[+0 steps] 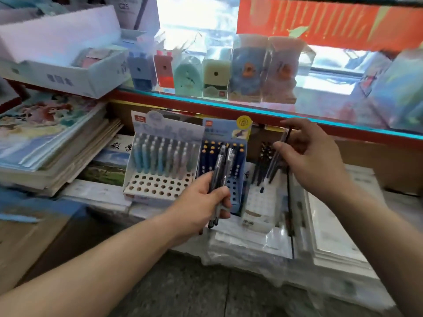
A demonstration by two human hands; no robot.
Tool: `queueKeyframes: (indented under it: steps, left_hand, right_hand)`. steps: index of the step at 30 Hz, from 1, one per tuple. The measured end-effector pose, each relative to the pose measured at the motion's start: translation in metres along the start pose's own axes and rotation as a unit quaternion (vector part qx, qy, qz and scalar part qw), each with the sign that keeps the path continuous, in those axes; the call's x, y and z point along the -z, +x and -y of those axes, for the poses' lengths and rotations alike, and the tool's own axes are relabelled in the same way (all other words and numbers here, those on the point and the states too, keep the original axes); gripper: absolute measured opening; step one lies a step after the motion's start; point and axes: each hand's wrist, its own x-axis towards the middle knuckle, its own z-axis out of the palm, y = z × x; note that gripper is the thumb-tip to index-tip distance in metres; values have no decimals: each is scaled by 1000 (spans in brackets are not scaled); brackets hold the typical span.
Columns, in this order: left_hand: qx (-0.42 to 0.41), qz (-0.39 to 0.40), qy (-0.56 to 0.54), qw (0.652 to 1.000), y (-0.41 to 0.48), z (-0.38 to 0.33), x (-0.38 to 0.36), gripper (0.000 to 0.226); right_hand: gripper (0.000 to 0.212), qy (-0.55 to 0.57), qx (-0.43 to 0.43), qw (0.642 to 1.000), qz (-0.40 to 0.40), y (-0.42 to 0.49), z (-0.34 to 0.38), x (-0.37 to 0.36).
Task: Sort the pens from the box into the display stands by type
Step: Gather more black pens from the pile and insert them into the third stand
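Head view — A: What do the stands rest on?
B: Plastic-wrapped paper packs [251,243] above a grey stone floor [194,289], under a red-edged glass shelf [206,108].
A: Edges, room?
B: The shelf lip hangs over the pastel stand [158,185], navy stand [225,133] and white stand [261,202]. Stacked books [57,156] crowd the left; flat packs spread right.
A: Hands?
B: The left hand [206,197] grips a bundle of dark pens [218,170] before the navy stand. The right hand [315,156] pinches one pen [273,163], tip down over the white stand
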Motion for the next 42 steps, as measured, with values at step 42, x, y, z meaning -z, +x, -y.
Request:
queueKeyframes:
  steps: [42]
  left_hand:
    - [27,31,-31,999,52,27,-29,14]
  right_hand:
    - [26,-180,-41,983,17,9,-43,-11]
